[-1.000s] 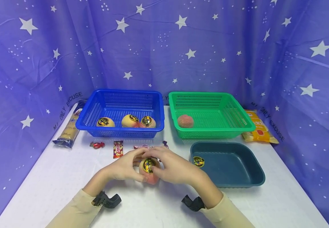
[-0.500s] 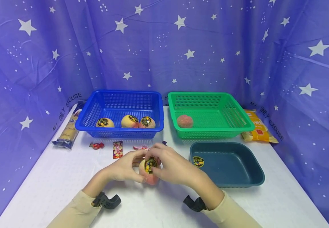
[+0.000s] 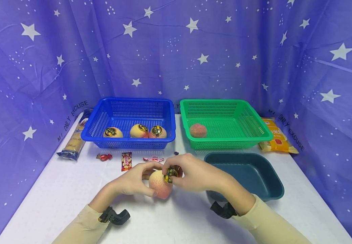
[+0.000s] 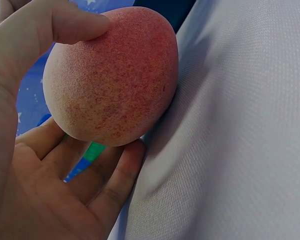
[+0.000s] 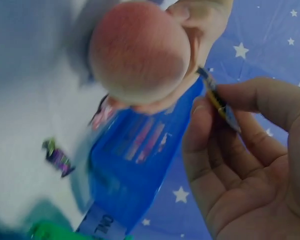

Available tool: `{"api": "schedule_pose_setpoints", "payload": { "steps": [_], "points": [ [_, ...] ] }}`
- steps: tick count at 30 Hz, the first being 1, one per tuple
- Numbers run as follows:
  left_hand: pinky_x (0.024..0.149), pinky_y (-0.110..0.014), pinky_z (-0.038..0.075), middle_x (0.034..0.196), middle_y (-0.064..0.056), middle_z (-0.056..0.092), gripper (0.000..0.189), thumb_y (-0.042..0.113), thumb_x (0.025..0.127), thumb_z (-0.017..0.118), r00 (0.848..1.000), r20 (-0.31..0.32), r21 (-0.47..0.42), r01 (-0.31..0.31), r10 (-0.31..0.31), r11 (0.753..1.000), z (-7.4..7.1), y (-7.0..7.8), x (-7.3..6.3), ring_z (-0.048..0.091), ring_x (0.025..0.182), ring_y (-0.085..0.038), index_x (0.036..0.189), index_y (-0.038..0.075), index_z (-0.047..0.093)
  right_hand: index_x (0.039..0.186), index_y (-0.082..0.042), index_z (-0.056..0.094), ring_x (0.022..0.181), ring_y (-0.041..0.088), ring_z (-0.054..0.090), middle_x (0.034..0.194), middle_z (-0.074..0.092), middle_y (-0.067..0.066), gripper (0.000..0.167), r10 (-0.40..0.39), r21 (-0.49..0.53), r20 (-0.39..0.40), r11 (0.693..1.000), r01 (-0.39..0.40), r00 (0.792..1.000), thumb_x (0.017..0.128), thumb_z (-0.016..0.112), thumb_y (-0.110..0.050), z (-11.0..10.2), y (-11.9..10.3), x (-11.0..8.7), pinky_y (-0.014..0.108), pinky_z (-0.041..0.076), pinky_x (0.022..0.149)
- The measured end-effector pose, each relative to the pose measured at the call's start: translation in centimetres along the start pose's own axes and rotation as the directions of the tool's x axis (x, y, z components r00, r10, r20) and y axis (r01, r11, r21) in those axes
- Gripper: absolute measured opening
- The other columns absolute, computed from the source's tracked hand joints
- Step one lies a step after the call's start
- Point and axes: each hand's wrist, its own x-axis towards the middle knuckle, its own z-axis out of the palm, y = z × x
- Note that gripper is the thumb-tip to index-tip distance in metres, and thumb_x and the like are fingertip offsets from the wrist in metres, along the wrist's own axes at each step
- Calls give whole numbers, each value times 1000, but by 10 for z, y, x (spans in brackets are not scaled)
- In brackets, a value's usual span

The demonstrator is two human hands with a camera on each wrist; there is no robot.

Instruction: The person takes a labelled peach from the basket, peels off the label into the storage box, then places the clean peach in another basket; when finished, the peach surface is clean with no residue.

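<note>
My left hand point(image 3: 131, 180) grips a pink and yellow peach point(image 3: 160, 187) low over the white table, thumb on the near side and fingers behind it. In the left wrist view the fuzzy skin of the peach point(image 4: 112, 80) shows without a label. My right hand point(image 3: 198, 172) pinches a black and gold round sticker point(image 3: 170, 175) between thumb and fingers, just right of the peach. From the right wrist view that sticker point(image 5: 219, 102) appears nearly edge-on and apart from the peach.
A blue basket point(image 3: 127, 143) with three stickered peaches stands behind, beside a green basket point(image 3: 231, 139) with one bare peach. A dark teal tray point(image 3: 273, 176) lies right, partly behind my right arm. Wrapped candies point(image 3: 126, 161) lie ahead; food packets point(image 3: 73, 142) flank the baskets.
The sticker has come off the peach and moved right with my right hand, leaving the skin bare. My left hand has kept its hold on the peach.
</note>
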Motion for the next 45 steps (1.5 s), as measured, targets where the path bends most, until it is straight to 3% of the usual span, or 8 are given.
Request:
{"api": "schedule_pose_setpoints", "payload": {
  "steps": [4, 10, 18, 27, 35, 39, 45],
  "points": [
    [112, -33, 60, 146, -7, 68, 76, 12, 79, 92, 1000, 4, -25, -12, 12, 1000, 1, 0, 1, 74, 127, -25, 149, 17, 62, 113, -23, 78, 84, 8, 66, 96, 76, -13, 19, 55, 66, 51, 996, -58, 997, 101, 74, -9, -15, 9, -9, 27, 61, 76],
    [111, -32, 60, 147, -9, 66, 75, 12, 79, 93, 1000, -6, -19, -21, 21, 1000, 2, 0, -1, 74, 126, -25, 147, 14, 64, 121, -19, 76, 90, 15, 71, 109, 78, -5, 19, 110, 199, 101, 972, -129, 989, 105, 73, -9, -36, 28, -25, 30, 64, 83],
    [111, -30, 60, 150, -15, 64, 76, 11, 80, 93, 999, -8, -12, -33, 33, 999, 3, -1, -2, 73, 128, -28, 149, 10, 62, 130, -13, 70, 97, 22, 68, 110, 77, 4, 28, 193, 263, 81, 942, -208, 978, 103, 76, -10, -57, 50, -47, 26, 62, 91],
    [111, -30, 60, 148, -15, 65, 75, 11, 79, 93, 999, -14, -10, -33, 33, 999, 4, 0, -2, 73, 128, -27, 148, 10, 63, 129, -9, 71, 88, 17, 59, 99, 72, 3, 28, 246, 223, 99, 939, -262, 964, 102, 76, -10, -73, 70, -76, 25, 56, 76],
    [111, -30, 60, 149, -16, 64, 75, 11, 79, 94, 999, -16, -14, -33, 33, 999, 4, -1, -1, 73, 128, -27, 148, 10, 63, 127, -6, 71, 79, 12, 57, 91, 69, -1, 29, 295, 122, 104, 944, -306, 950, 98, 77, -6, -76, 99, -97, 24, 50, 69],
    [111, -31, 60, 150, -15, 63, 75, 10, 79, 93, 999, -18, -23, -30, 30, 999, 3, -1, -1, 73, 129, -28, 148, 11, 63, 125, -6, 72, 76, 11, 58, 92, 72, -1, 29, 312, 76, 101, 944, -320, 945, 96, 77, -5, -74, 113, -105, 23, 51, 69],
    [112, -31, 60, 149, -10, 65, 75, 10, 78, 93, 1000, -18, -20, -21, 21, 1000, 3, -1, 0, 73, 128, -25, 148, 14, 64, 124, -8, 72, 85, 13, 60, 99, 72, -1, 28, 355, 31, 118, 932, -361, 927, 97, 79, -7, -70, 127, -112, 25, 53, 75]
  ]
}}
